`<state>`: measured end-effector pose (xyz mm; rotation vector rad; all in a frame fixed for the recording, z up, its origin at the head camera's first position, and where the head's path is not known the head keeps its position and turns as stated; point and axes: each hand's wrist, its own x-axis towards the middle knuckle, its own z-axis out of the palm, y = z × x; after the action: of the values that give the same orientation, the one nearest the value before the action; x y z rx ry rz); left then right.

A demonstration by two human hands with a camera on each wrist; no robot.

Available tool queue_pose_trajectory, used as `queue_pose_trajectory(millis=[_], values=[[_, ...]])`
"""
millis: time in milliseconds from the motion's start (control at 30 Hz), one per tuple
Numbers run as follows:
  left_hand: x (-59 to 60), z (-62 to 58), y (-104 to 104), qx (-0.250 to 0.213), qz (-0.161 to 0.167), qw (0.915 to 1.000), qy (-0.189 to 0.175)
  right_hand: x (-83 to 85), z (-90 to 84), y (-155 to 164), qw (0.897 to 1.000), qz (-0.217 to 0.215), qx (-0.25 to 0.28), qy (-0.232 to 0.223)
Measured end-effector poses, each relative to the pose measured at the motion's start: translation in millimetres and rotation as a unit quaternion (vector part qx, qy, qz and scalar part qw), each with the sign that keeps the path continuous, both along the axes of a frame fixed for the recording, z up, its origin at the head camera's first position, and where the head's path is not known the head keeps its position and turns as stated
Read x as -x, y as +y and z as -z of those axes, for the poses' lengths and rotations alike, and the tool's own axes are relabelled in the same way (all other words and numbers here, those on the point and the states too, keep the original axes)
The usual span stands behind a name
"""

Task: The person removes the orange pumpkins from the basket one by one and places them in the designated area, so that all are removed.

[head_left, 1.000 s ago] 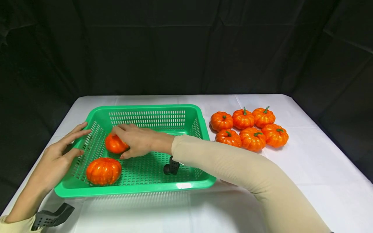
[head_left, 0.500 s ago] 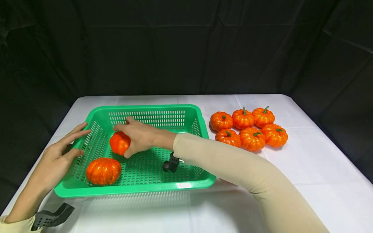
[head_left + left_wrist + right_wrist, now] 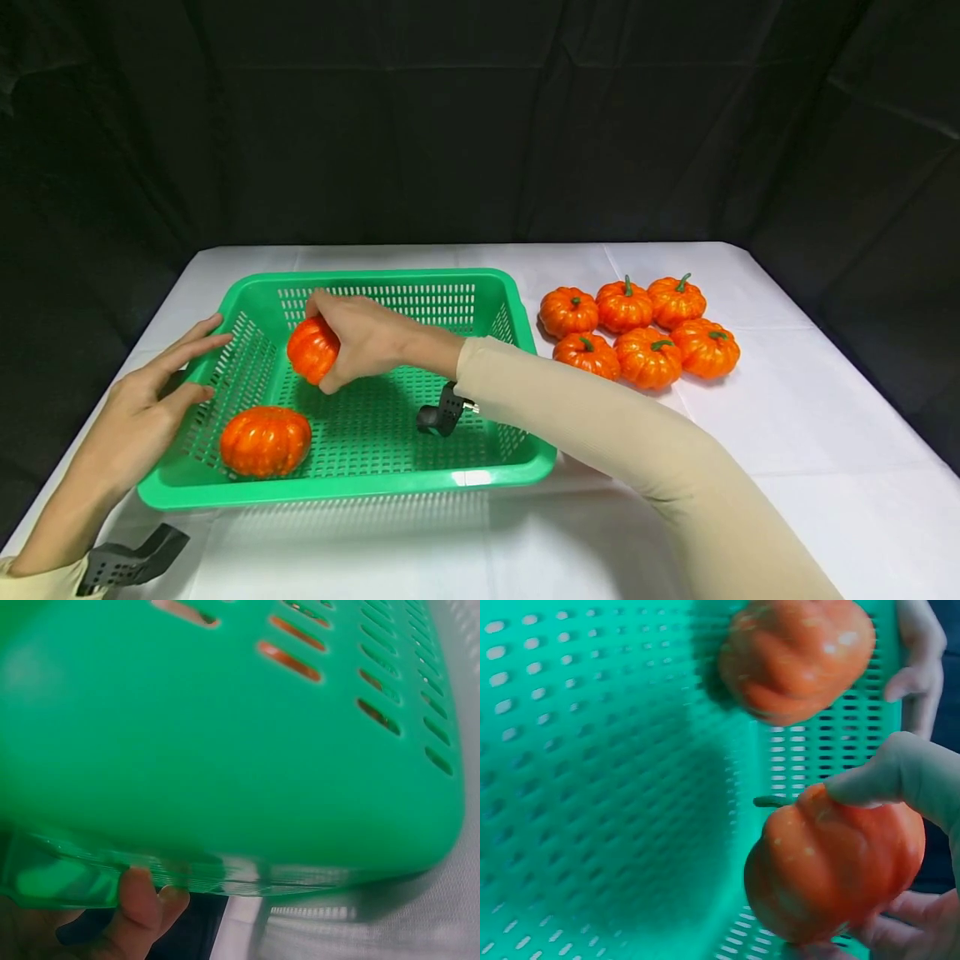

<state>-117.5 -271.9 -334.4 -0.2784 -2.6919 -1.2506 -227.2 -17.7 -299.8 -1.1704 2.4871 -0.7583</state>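
My right hand (image 3: 358,337) grips a small orange pumpkin (image 3: 312,348) and holds it tilted above the floor of the green slotted basket (image 3: 390,279), near its back left corner. The right wrist view shows my thumb and fingers curled round this pumpkin (image 3: 832,864), its stem pointing sideways. A second pumpkin (image 3: 265,440) lies at the basket's front left and also shows as the second pumpkin (image 3: 796,654) in the right wrist view. My left hand (image 3: 153,392) rests with straight fingers on the basket's left rim; its fingertips (image 3: 142,904) show under the basket edge (image 3: 225,780).
Several more orange pumpkins (image 3: 639,329) sit clustered on the white tablecloth (image 3: 787,417) right of the basket. Black drapes surround the table. A black wrist camera mount (image 3: 442,412) hangs below my right forearm over the basket.
My right hand has lifted the pumpkin off the basket floor and turned it onto its side. The left hand and the front pumpkin have stayed put.
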Motion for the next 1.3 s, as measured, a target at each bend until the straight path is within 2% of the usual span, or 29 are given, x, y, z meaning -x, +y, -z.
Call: queue_pose_trajectory(millis=[200, 333, 567, 800, 1067, 1300], values=[[-1.1, 0.0, -1.5, 0.003, -0.003, 1.0000, 0.008, -1.0, -8.5, 7.3, 1.000, 0.018, 0.010, 0.004], [-2.8, -0.7, -3.4, 0.009, -0.007, 0.9999, 0.011, -1.3, -11.5, 11.3, 1.000, 0.012, 0.009, 0.014], [-3.5, -0.4, -4.5, 0.006, -0.004, 0.9999, 0.007, -5.8, -13.6, 21.0, 0.998, 0.013, 0.057, -0.034], [-2.8, -1.3, -2.6, 0.002, 0.003, 1.0000, 0.002, -15.6, -18.1, 28.4, 0.995, 0.010, 0.086, -0.047], [-0.9, -2.9, -0.1, 0.004, 0.003, 1.0000, -0.001, -28.7, -25.2, 40.6, 0.994, 0.010, 0.111, 0.006], [-1.1, -4.4, -0.7, 0.007, 0.000, 1.0000, 0.000, -39.7, -30.7, 58.5, 0.989, 0.033, 0.146, 0.002]])
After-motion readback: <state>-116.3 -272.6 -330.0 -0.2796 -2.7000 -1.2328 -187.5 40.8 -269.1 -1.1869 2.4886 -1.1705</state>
